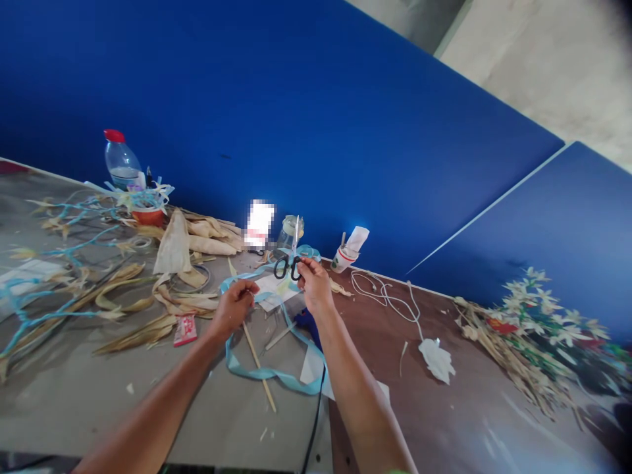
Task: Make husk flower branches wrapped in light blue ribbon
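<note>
My right hand (pixel 315 280) grips the black handles of a pair of scissors (pixel 282 266), whose blades point upward. To its left, my left hand (pixel 237 301) is closed with the fingers pressed together; what they hold, if anything, is hidden. A light-blue ribbon (pixel 271 373) loops over the table around and below both hands. A thin wooden stick (pixel 259 365) runs from under my left hand toward the front. White paper (pixel 276 289) lies beneath the scissors. A blue tool (pixel 309 324), partly hidden by my right forearm, lies beside the ribbon.
Dried husks (pixel 212 237), blue-wrapped stems (pixel 59 316) and a red packet (pixel 185 330) lie left. Behind stand a bottle (pixel 122 161), a glass jar (pixel 286 234), a bright blurred screen (pixel 259 224) and a cup (pixel 342 259). White cable (pixel 390 296), crumpled tissue (pixel 437 361) and white flowers (pixel 538 303) lie right.
</note>
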A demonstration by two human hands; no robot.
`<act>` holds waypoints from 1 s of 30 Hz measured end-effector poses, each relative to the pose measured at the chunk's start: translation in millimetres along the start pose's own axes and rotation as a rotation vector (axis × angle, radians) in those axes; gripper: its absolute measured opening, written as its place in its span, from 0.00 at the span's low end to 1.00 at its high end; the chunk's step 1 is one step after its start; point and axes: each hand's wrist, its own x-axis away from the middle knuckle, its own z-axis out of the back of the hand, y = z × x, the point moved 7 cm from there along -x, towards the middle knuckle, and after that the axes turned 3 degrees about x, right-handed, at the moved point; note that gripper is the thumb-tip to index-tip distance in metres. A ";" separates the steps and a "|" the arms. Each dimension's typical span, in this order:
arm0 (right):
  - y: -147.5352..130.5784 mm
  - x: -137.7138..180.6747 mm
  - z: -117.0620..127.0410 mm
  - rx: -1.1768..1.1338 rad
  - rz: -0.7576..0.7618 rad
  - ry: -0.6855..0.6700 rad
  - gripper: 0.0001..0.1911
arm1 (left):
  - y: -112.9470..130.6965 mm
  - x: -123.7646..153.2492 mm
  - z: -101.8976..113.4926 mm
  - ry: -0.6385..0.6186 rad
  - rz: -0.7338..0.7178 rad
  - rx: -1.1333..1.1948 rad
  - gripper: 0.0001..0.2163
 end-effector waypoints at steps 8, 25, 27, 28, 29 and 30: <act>-4.7 15.2 -15.8 -0.136 -0.079 -0.077 0.10 | 10.1 2.7 -9.6 -0.070 0.041 0.213 0.08; 15.0 13.3 -14.7 -0.159 -0.062 0.053 0.13 | 19.1 9.6 -22.2 -0.234 0.045 0.170 0.12; 10.6 7.5 0.9 -0.156 -0.014 0.126 0.14 | 16.4 3.8 -6.2 -0.101 0.062 0.205 0.13; 10.0 5.0 7.9 -0.138 -0.003 0.150 0.14 | 15.3 1.0 2.4 -0.035 0.066 0.237 0.14; 10.9 2.8 14.0 -0.113 -0.001 0.166 0.14 | 14.9 -1.5 10.7 0.028 0.059 0.269 0.15; 13.1 0.9 19.0 -0.082 -0.006 0.174 0.14 | 14.4 -3.5 17.1 0.070 0.054 0.285 0.16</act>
